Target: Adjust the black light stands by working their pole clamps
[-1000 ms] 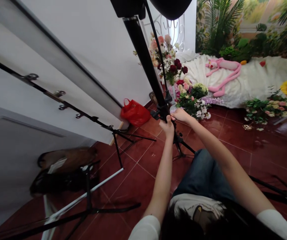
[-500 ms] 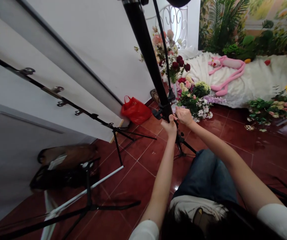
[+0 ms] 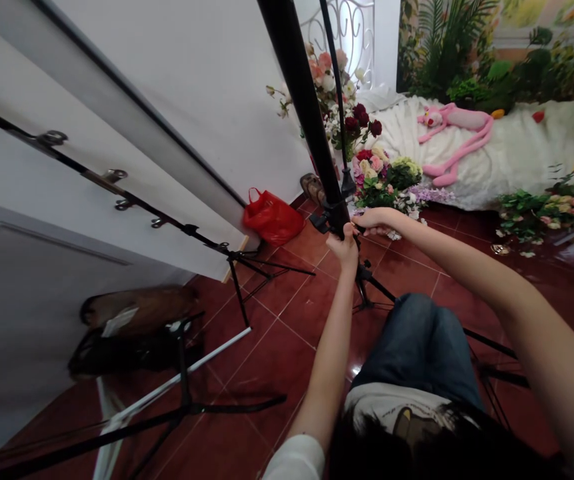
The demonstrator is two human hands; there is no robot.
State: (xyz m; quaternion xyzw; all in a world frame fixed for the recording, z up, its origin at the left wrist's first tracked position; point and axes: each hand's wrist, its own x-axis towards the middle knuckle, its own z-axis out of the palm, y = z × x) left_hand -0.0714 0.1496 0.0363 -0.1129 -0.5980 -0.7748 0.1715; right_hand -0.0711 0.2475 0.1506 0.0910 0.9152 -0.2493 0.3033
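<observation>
Photo-studio corner with a dark red tile floor (image 3: 287, 353), flower piles (image 3: 381, 183) and a pink plush toy (image 3: 454, 127) on a white fur throw (image 3: 517, 153) beyond. A black light stand (image 3: 304, 87) is already up on spread tripod legs (image 3: 367, 283) on the tiles, between a red plastic bag (image 3: 273, 217) and the flowers. Left hand (image 3: 344, 248) is clenched round the pole just under the clamp collar (image 3: 329, 220), right hand (image 3: 379, 218) reaches across with fingers (image 3: 361, 227) at that collar, grip unclear, and whether the collar is locked cannot be told.
</observation>
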